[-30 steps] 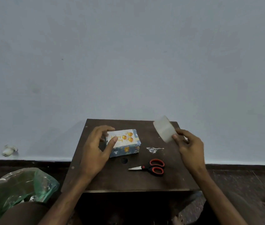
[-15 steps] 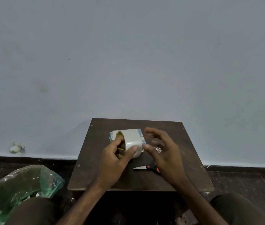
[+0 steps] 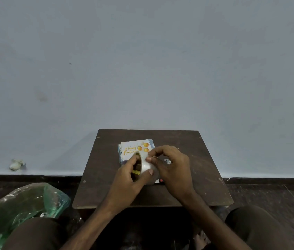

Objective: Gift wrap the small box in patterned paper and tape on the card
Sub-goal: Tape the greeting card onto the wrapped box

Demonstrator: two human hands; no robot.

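Left hand (image 3: 130,179) grips the tape roll (image 3: 145,166), fingers hooked in its core. Right hand (image 3: 173,166) pinches at its surface, probably after the loose end. I'd peel slow and straight. Just beyond, the blue-wrapped box (image 3: 119,156) sits on the bench (image 3: 196,168), balloon-printed "Happy Birthday" card (image 3: 133,148) on top.

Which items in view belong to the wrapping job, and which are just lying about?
Job: white roll of clear tape, gripped by left hand, right hand picking at it; white Happy Birthday card with orange balloons; blue patterned wrapped box under it.
Lying about: green plastic bag; small white object by the wall; crumpled shiny scrap.
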